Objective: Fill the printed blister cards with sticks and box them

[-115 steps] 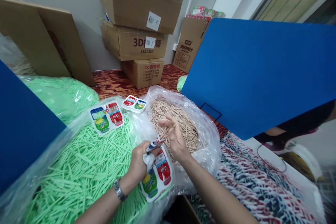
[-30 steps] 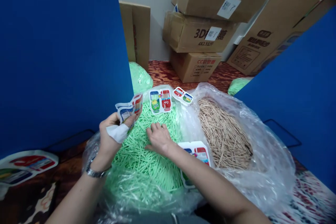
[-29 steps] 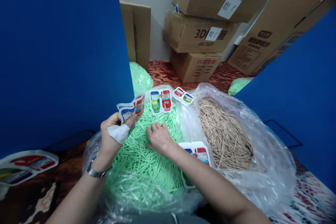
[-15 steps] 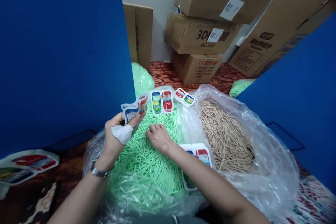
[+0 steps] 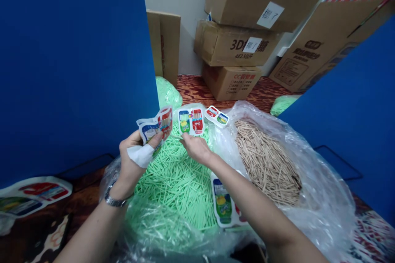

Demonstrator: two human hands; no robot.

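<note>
My left hand, wearing a metal watch, grips several printed pouches with blue, green and red can pictures. A white piece of tissue or paper is at its thumb. Close to the right of these pouches, my right hand is closed in a pinch on a thin green stick, its tip reaching toward the pouches. Below both hands lies a heap of pale green sticks in a clear plastic bag. Another pouch lies on the heap's far edge.
To the right, a second clear bag holds tan sticks. More pouches lie between the bags, one small pouch behind and one larger pouch under my right forearm. Cardboard boxes are stacked behind. Blue panels stand on both sides.
My right hand has risen out of the green heap with a stick and moved up beside the pouches. My left hand has shifted slightly left, still holding them.
</note>
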